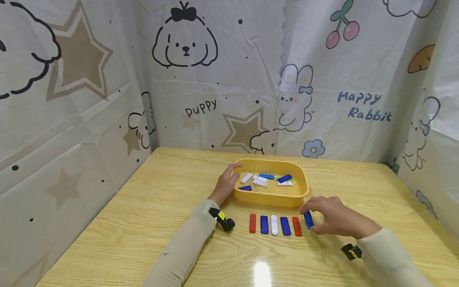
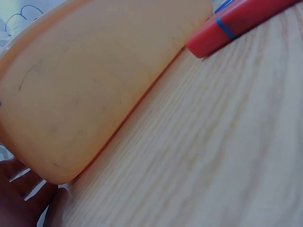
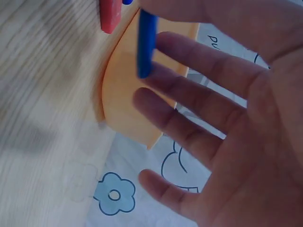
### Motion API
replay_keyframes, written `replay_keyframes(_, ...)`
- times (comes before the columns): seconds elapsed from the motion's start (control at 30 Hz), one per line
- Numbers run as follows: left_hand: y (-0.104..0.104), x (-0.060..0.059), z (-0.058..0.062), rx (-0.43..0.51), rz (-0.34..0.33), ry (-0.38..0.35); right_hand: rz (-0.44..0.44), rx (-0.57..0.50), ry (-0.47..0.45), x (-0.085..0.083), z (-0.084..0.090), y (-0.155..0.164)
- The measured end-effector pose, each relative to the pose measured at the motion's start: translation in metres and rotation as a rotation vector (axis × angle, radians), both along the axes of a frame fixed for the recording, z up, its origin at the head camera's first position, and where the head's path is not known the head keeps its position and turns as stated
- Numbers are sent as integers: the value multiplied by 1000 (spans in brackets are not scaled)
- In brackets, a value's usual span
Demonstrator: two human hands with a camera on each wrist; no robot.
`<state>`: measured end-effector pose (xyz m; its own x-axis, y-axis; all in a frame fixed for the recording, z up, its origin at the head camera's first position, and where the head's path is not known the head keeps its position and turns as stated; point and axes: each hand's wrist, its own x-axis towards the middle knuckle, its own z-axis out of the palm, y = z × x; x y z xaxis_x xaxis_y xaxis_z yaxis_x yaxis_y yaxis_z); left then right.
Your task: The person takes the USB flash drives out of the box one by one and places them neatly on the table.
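Between its thumb and fingertips, my right hand (image 1: 335, 217) pinches a blue USB flash drive (image 1: 308, 220) at the right end of a row. In the right wrist view the blue stick (image 3: 146, 45) stands upright from the thumb, the other fingers spread. My left hand (image 1: 225, 184) rests against the left end of a yellow plastic bin (image 1: 269, 199), fingers relaxed at its rim. Left of the held drive lie a red drive (image 1: 297, 226), a blue drive (image 1: 285, 226), a white drive (image 1: 274, 225), another blue drive (image 1: 264, 224) and another red drive (image 1: 252, 223).
Inside the bin lie several more drives, among them a white one (image 1: 246, 178), a light blue one (image 1: 266, 176) and a dark blue one (image 1: 285, 178). The wooden table (image 1: 150, 199) meets a printed cloth backdrop (image 1: 215, 131) behind and at both sides.
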<state>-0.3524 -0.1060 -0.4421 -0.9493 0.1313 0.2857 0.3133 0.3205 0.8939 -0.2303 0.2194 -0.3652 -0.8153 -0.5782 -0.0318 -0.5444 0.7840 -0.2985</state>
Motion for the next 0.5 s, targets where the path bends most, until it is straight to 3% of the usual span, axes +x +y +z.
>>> replay_keyframes(0.33,-1,-1,-1,0,-6,-7,45,63,-33,-2,-8,-1)
replay_keyframes(0.5,0,-3,-2,0,-3,-2,12,62,-89,-2,-11,-6)
